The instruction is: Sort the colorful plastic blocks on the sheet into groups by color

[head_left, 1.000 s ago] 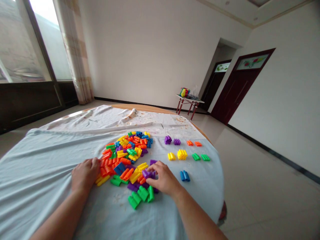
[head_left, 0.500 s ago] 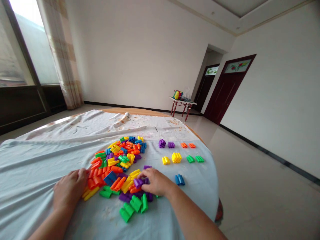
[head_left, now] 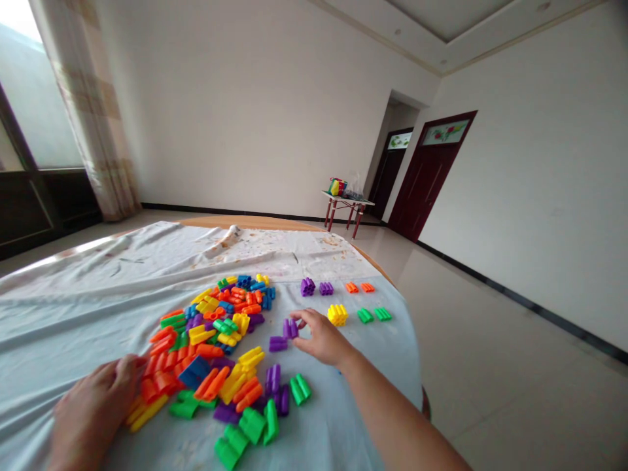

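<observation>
Pinched between the thumb and fingers of my right hand (head_left: pixel 318 335) is a purple plastic toy block (head_left: pixel 290 328) made of joined tubes. Another purple block (head_left: pixel 278 343) lies on the cloth just below and left of it. My left hand (head_left: pixel 101 402) rests on the cloth at the pile's left edge, fingers laid out against the orange blocks (head_left: pixel 161 373) and partly hiding yellow ones (head_left: pixel 148 413). The mixed pile of orange, yellow, blue, green and purple blocks spreads between my hands. Nearest me lie several green blocks (head_left: pixel 252 424).
Right of the pile stand small groups: purple blocks (head_left: pixel 307 286), orange blocks (head_left: pixel 352 288), a yellow cluster (head_left: pixel 337 315) and green blocks (head_left: pixel 366 315). A light blue cloth (head_left: pixel 63 333) with wrinkles covers the round table. Farther off stands a small table (head_left: pixel 347 198) with bags.
My right hand has lifted from the near part of the pile and moved up and away with a purple block. My left hand stays beside the pile. The view has turned slightly right.
</observation>
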Demonstrator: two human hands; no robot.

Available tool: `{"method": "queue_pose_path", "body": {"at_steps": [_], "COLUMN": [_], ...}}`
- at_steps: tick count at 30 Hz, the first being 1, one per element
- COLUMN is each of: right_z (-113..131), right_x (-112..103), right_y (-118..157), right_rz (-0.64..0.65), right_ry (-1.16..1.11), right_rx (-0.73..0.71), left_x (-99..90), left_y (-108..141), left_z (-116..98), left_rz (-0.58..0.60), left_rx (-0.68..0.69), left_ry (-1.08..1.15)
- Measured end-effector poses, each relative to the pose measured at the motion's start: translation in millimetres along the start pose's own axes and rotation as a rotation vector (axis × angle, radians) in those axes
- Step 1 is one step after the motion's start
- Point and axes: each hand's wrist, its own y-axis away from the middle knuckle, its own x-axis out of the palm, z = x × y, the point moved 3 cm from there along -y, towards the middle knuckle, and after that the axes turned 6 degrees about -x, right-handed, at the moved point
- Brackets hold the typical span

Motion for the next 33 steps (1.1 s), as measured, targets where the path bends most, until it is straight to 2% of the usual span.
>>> {"method": "queue_pose_path", "body": {"at_steps": [2, 5, 10, 16, 20, 26, 33], "right_z": [-21.5, -51.4, -82.6, -99.1, -105.3, -112.8, -112.9], "right_x": [-15.5, -38.9, -61.5, -51.1, -40.1, -34.0, -36.8], "right_y": [-5.9, -17.9, -47.3, -87.7, -105.6, -114.6, -114.7], "right_rz": [-0.051, -0.106, -0.124, -0.058, 0.006, 0.074, 0.081], "right_ry": [0.030, 0.149, 0.359, 0.450, 0.503, 0.555, 0.585], "right_rx": [0.045, 0.105, 0.158, 0.212, 0.236, 0.266, 0.250], "left_x": [3.9, 4.9, 5.7, 10.3, 6.0, -1.2, -1.7], "left_y": [-2.1, -2.2, -1.6, -3.4, 0.6, 6.3, 6.5], "left_z": [3.5, 3.2, 2.8, 7.9, 4.5, -3.8, -4.8], "left_rz": [0.048, 0.054, 0.041, 0.042, 0.025, 0.021, 0.029], "left_rx": [-0.051, -0.062, -0.063, -0.076, -0.089, -0.074, -0.087], "left_ry": [0.030, 0.050, 0.041, 0.043, 0.049, 0.073, 0.062]}}
